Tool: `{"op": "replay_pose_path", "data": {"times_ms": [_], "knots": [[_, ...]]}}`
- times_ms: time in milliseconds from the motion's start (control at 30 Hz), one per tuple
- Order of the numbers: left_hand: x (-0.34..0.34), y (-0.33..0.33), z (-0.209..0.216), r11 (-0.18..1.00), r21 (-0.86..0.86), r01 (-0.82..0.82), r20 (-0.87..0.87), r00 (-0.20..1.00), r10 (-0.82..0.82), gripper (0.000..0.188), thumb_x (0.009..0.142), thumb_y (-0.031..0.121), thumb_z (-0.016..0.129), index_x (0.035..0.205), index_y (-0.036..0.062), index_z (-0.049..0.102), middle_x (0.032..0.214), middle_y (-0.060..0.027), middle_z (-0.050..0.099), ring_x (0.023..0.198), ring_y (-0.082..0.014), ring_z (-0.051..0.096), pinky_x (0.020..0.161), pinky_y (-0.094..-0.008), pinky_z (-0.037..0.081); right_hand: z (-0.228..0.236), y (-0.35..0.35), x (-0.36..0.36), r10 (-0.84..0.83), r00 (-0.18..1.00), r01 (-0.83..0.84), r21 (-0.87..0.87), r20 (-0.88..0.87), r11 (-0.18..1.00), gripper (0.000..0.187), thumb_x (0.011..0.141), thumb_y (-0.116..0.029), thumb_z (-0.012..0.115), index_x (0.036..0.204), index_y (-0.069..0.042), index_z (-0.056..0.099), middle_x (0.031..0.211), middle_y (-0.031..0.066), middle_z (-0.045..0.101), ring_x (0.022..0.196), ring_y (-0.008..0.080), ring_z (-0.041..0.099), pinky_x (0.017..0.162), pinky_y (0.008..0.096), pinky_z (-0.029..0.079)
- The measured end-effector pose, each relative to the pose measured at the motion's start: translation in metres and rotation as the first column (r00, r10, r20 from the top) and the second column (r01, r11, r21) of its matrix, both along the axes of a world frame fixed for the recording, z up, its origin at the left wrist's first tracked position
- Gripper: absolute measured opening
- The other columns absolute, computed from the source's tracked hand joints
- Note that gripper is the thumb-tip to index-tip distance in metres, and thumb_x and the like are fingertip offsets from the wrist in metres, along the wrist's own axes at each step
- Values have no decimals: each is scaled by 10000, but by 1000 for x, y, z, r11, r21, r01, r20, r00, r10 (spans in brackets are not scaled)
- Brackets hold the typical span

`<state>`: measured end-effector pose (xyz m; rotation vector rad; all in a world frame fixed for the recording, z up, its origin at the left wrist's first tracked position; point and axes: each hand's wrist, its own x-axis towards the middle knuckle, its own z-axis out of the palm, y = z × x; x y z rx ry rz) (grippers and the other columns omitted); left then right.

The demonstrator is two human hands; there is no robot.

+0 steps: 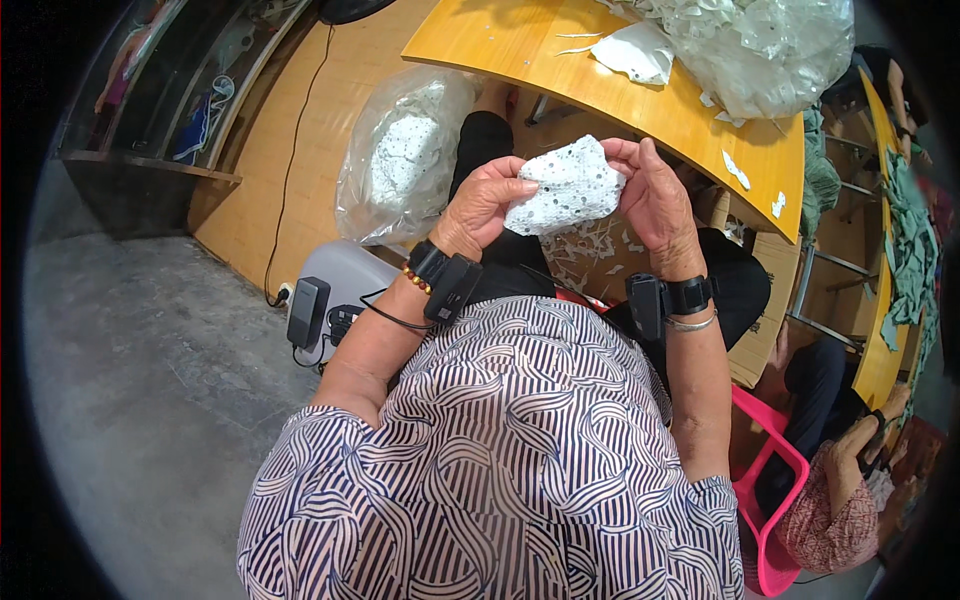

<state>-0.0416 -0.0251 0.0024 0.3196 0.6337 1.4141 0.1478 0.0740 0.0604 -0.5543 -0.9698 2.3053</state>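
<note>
Above my lap I hold up a piece of white fabric (568,190) with grey dots, its surface crinkled. My left hand (484,207) pinches its left edge between thumb and fingers. At the opposite edge my right hand (655,200) has its fingertips closed on the upper right corner; part of those fingers is hidden behind the fabric. To the left stands a clear plastic bag (400,165) with more white dotted fabric inside.
Ahead is a yellow wooden table (540,45) bearing a big clear bag (765,55) and white scraps (636,53). Cuttings lie below my hands. A pink chair (790,470) and a seated person (830,500) are at right, near another table with green fabric (910,255).
</note>
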Motion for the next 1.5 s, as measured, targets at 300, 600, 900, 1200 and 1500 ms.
{"op": "replay_pose_path", "data": {"times_ms": [300, 600, 900, 1200, 1500], "knots": [[5, -10, 9, 994, 58, 94, 65, 993, -98, 300, 737, 17, 614, 1028, -24, 554, 996, -105, 613, 908, -183, 599, 849, -317, 461, -10, 2, -5, 27, 988, -51, 159, 152, 986, 357, 753, 10, 590, 1100, 16, 510, 945, 72, 599, 841, 145, 584, 773, 260, 458], [-25, -1, -16, 991, 72, -111, 181, 979, 96, 345, 782, -6, 541, 1120, -52, 494, 1043, -164, 591, 912, -246, 608, 833, -370, 485, 9, -2, -10, -51, 851, -169, 366, 522, 915, 280, 774, -26, 557, 1053, -46, 557, 832, -8, 571, 611, 53, 518, 538, 171, 409], [-164, -28, -131, 857, -145, -494, 32, 864, 503, 284, 840, 143, 516, 1118, 99, 480, 1061, -60, 568, 899, -251, 582, 691, -448, 511, 37, 15, -22, -341, 843, -60, 703, 416, 709, 175, 792, -54, 565, 959, -9, 588, 773, -28, 548, 651, 48, 494, 585, 203, 429], [-117, -52, -143, 583, -716, -383, -8, 840, 542, 350, 829, 157, 534, 1159, 78, 446, 1064, -147, 483, 960, -389, 517, 772, -481, 453, 46, 91, -12, -918, 340, -657, 750, 203, -78, 175, 706, -64, 575, 874, -88, 617, 811, 117, 552, 757, 326, 569, 658, 408, 463], [-69, -18, -27, 942, -200, -270, -97, 962, 255, 290, 814, 129, 575, 1086, 41, 526, 806, -119, 626, 790, -295, 627, 710, -373, 523, 43, 72, 9, -649, 722, -153, 971, 238, 185, 75, 738, -93, 614, 801, -56, 597, 749, 40, 555, 635, 152, 557, 571, 284, 460]]}}
